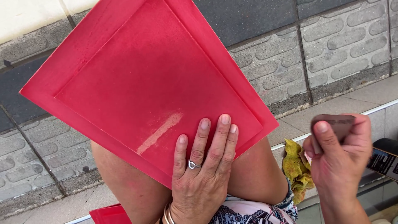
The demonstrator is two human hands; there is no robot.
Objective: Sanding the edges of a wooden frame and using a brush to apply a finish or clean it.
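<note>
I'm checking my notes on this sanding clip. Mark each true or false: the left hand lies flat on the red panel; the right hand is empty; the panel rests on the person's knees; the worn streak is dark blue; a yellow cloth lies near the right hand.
1. Left hand flat on the red panel: true.
2. Right hand empty: false, its fingers pinch a brown sanding piece.
3. Panel on the knees: true.
4. Worn streak dark blue: false, pale tan.
5. Yellow cloth nearby: true.

You are seated outdoors at a street edge or doorstep: grey paving blocks [282, 66] with raised oval studs, dark flat slabs [248, 16] and a pale stone step [331, 110] with a metal edge strip [373, 111] lie below your knees.
</note>
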